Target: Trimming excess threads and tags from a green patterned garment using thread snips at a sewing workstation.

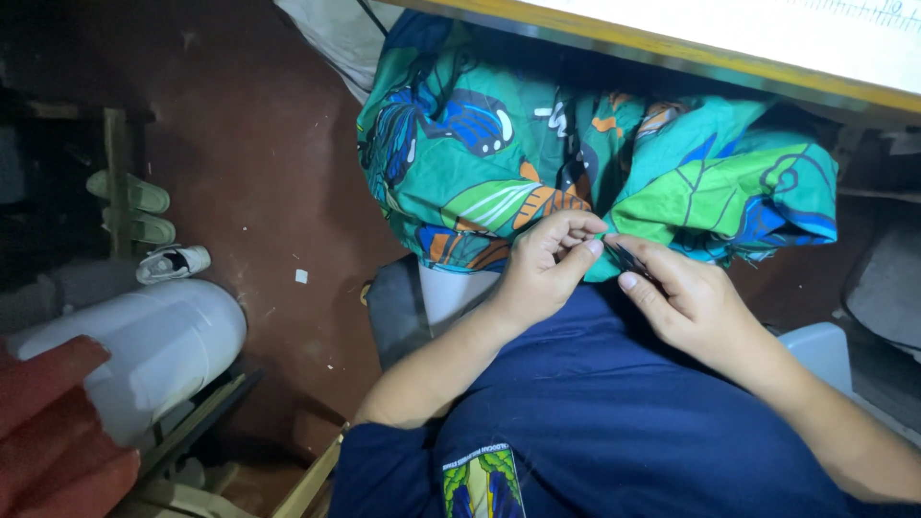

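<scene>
Both hands meet at the lower edge of a green butterfly-print fabric [499,163] that hangs from under the table edge [672,58] onto the person's dark blue lap. The left hand [547,269] pinches the cloth's edge between thumb and curled fingers. The right hand [686,297] grips a small dark object beside it, perhaps a clip or thread cutter. White sandals [171,261] lie on the floor nearby.

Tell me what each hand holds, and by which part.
Left hand pinches the printed green fabric at its lower edge; right hand grips the same edge beside it.
</scene>
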